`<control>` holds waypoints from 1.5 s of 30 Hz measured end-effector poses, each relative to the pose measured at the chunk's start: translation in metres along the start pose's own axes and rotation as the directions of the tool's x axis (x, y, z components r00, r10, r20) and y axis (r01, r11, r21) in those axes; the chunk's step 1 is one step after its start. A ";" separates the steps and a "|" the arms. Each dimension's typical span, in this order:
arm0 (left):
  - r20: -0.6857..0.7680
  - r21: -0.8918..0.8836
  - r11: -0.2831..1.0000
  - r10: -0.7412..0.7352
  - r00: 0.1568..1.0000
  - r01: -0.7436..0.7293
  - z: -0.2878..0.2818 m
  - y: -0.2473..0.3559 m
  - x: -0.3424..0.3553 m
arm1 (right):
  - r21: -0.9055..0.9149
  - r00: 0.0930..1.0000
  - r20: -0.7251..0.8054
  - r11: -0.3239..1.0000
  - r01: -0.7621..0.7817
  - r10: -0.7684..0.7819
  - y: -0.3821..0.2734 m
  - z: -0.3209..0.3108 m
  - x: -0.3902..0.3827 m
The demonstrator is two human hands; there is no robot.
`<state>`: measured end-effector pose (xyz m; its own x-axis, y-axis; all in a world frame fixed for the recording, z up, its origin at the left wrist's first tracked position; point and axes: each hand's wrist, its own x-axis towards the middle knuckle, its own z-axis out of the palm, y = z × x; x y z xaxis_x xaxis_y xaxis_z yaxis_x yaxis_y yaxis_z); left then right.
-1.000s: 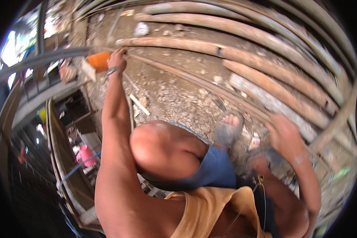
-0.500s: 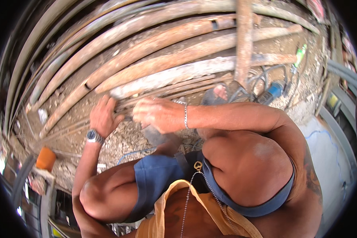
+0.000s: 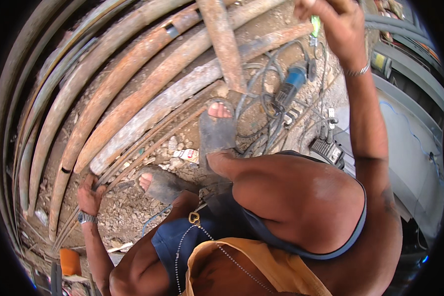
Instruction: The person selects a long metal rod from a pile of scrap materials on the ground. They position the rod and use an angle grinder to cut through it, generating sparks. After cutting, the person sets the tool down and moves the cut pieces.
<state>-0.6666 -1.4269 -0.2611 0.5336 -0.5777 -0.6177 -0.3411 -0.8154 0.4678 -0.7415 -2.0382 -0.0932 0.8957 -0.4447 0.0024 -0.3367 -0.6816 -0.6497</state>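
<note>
At the left, my left hand (image 3: 90, 195), with a watch on its wrist, is low over the ground with its fingers closed around thin rusty rods (image 3: 148, 144). These lie alongside a whitish, rust-stained pipe (image 3: 155, 117). Out at the upper right, my right hand (image 3: 338, 29), a chain bracelet at its wrist, is lifted with fingers loosely bent and apart. Nothing shows in it, though the frame's top edge cuts off part of the hand. Just beside it is a green-and-clear bottle-like item (image 3: 314, 29).
Long rusty pipes (image 3: 128, 79) lie side by side, with a shorter beam (image 3: 222, 44) across them. A blue angle grinder (image 3: 291, 85) sits among tangled cables (image 3: 254, 98). My sandalled feet rest on rubble. An orange container (image 3: 70, 261) stands at lower left; a grey panel (image 3: 404, 133) is at right.
My right hand has swung from beside the left one out to the upper right. My left hand has closed on the rods. The view has shifted, bringing the feet and grinder into fuller sight.
</note>
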 end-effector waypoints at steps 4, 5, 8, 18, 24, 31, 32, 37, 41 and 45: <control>0.029 -0.066 0.997 -0.033 0.999 0.035 -0.004 -0.005 0.001 | -0.332 1.000 0.022 0.943 -0.007 0.015 0.002 -0.051 0.045; 0.025 -0.084 0.995 -0.053 0.998 0.055 -0.006 -0.010 -0.008 | 0.286 0.986 0.090 0.952 0.112 -0.143 -0.015 -0.033 0.054; 0.019 -0.159 0.985 -0.060 0.998 0.063 0.001 -0.031 -0.006 | 0.175 0.962 0.166 0.966 0.188 -0.218 -0.033 -0.044 0.054; 0.119 -0.008 0.999 0.053 0.991 -0.052 -0.058 -0.004 0.002 | -0.572 0.747 -0.353 0.503 -0.649 0.563 0.187 -0.094 -0.337; 0.022 0.233 0.972 0.025 0.999 -0.029 -0.177 0.083 0.054 | -0.004 -0.125 0.125 -0.126 -0.992 0.984 0.111 0.022 -0.463; 0.092 0.167 0.941 0.283 0.955 -0.295 -0.196 0.236 0.084 | 0.265 -0.255 0.090 -0.270 -0.926 0.963 0.130 0.091 -0.478; 0.116 0.127 0.946 0.285 0.952 -0.298 -0.189 0.245 0.086 | 0.259 -0.265 0.058 -0.271 -0.927 0.963 0.134 0.097 -0.486; 0.283 0.077 0.959 0.243 0.928 -0.275 -0.164 0.262 0.113 | 0.036 -0.089 -0.316 -0.082 -0.996 0.945 0.135 0.126 -0.502; 0.243 0.076 0.951 0.274 0.931 -0.300 -0.165 0.269 0.124 | 0.011 -0.023 -0.199 -0.022 -1.000 0.980 0.143 0.126 -0.531; 0.304 0.069 0.977 0.172 0.937 -0.202 -0.163 0.299 0.117 | -0.295 0.036 -0.027 0.027 -0.955 0.999 0.163 0.111 -0.523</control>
<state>-0.5796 -1.7317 -0.0905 0.2057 -0.6933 -0.6906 -0.4942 -0.6827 0.5382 -1.2324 -1.8519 -0.2848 -0.3117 -0.7125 -0.6286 -0.9502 0.2348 0.2049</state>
